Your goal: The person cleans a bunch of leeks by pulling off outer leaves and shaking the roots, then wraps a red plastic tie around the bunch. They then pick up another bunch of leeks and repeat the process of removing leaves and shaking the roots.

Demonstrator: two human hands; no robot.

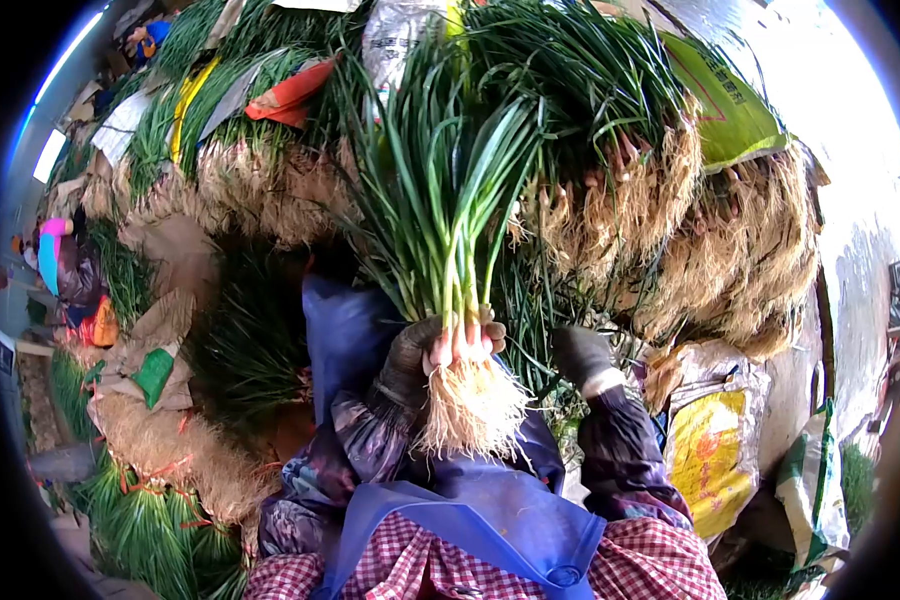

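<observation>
Held bunch: long green-leaved plants [458,230] with pale stems and pinkish bulbs, upright in front of the person, leaves fanned away from the body, pale roots hanging toward the lap.
Left hand: in a dark glove [410,362], it wraps the bunch from behind near the bulbs, its fingers clamped on the lower stems.
Right hand: gloved too [582,358], apart from the bunch and out to its right, over loose greenery; it is blurred, and I cannot tell whether its fingers are apart or together.
Heap ahead: rows of similar plants [610,210], brown roots facing the person; a green-yellow sack [725,105] covers part of it on the right, and a red-orange piece [290,93] lies on the left part.
Lap: blue apron [510,510] over red-and-white checked cloth [650,560].
Left side: bundles with red ties [155,500], near a green scrap [153,377].
Right side: a yellow-printed sack [710,450], near the right sleeve.
</observation>
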